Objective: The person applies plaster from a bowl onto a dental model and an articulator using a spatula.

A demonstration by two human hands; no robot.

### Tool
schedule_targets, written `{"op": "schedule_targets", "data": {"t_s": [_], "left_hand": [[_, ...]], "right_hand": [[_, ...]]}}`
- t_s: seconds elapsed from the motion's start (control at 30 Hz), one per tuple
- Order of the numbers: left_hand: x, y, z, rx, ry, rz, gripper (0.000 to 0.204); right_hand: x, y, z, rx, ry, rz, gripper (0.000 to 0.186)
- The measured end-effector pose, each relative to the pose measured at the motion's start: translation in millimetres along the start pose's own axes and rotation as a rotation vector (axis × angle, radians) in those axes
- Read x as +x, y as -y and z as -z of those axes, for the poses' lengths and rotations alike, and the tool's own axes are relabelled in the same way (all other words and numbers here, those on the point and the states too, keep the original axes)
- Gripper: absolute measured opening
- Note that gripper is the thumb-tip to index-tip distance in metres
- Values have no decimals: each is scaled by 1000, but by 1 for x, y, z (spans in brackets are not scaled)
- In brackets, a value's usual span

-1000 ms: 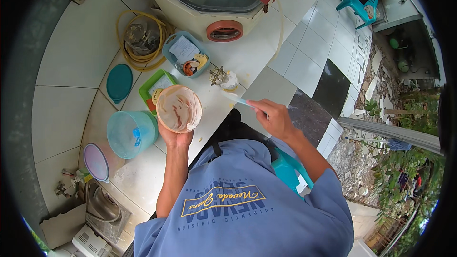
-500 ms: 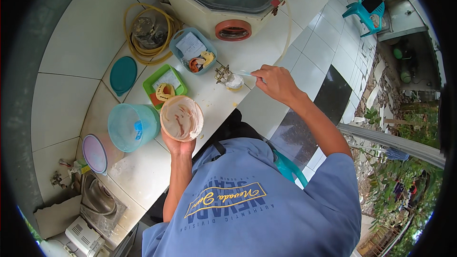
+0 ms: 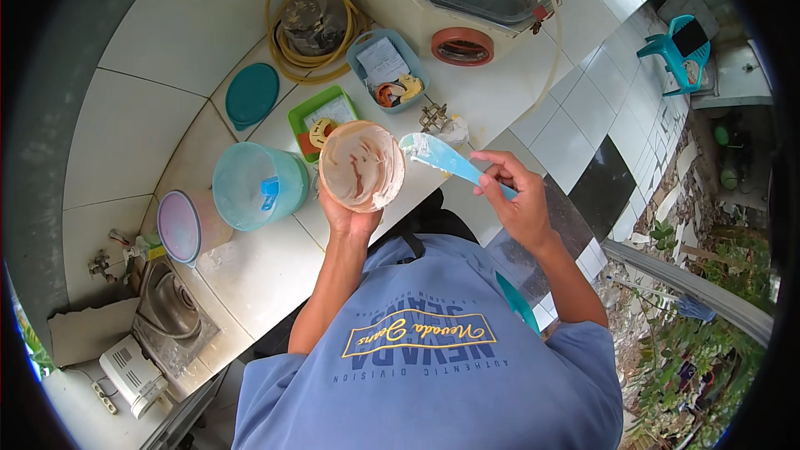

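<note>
My left hand [image 3: 348,218] is wrapped round the underside of a peach-coloured mixing bowl [image 3: 360,162], its mouth tilted up. White paste smears the inner wall and rim. In my right hand [image 3: 518,200] is a light-blue mixing spatula [image 3: 457,163], gripped by the handle end. White paste coats its blade, which is close to the bowl's right rim. Just beyond the blade, a small brass articulator [image 3: 433,117] stands on the counter, with a white plaster mound [image 3: 453,131] beside it, partly behind the spatula.
Left of the bowl are a green tray [image 3: 300,121], a blue basket [image 3: 418,58], a translucent teal bucket [image 3: 290,168] with a blue scoop [image 3: 269,190], a teal lid [image 3: 252,96] and a purple-lidded tub [image 3: 179,229]. A cabinet with a red-ringed port [image 3: 462,47] stands behind; a sink [image 3: 171,300] lies left.
My right hand has drawn the spatula back from the plaster by the articulator toward the bowl. The whole view has shifted, moving the counter things rightward in the picture.
</note>
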State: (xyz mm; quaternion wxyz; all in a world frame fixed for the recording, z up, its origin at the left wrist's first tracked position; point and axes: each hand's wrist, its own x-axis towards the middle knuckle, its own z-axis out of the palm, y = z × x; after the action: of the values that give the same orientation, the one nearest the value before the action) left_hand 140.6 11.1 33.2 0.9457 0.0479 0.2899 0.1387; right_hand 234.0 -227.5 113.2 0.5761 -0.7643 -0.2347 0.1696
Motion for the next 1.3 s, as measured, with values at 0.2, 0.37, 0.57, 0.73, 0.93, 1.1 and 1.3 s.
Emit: {"op": "schedule_targets", "data": {"t_s": [0.2,0.37,0.57,0.73,0.93,1.1,1.3], "left_hand": [[13,4,-16,-94,76,28,52],[13,-3,-9,-89,198,-46,54],[-4,7,-36,288,104,-187,53],[-9,8,-24,335,69,-199,53],[-16,-1,7,336,-65,-248,52],[-21,-11,19,316,-137,-268,49],[-21,-12,23,294,-123,-284,51]], "right_hand": [[-20,-28,-66,247,-42,-157,26],[-50,-17,-11,-85,-175,-214,22],[-25,19,-9,-504,31,275,27],[-18,0,-13,-766,42,455,31],[-6,-65,9,-378,-289,-25,26],[26,-97,27,-142,-234,-423,26],[41,-103,35,-203,-112,-454,28]]}}
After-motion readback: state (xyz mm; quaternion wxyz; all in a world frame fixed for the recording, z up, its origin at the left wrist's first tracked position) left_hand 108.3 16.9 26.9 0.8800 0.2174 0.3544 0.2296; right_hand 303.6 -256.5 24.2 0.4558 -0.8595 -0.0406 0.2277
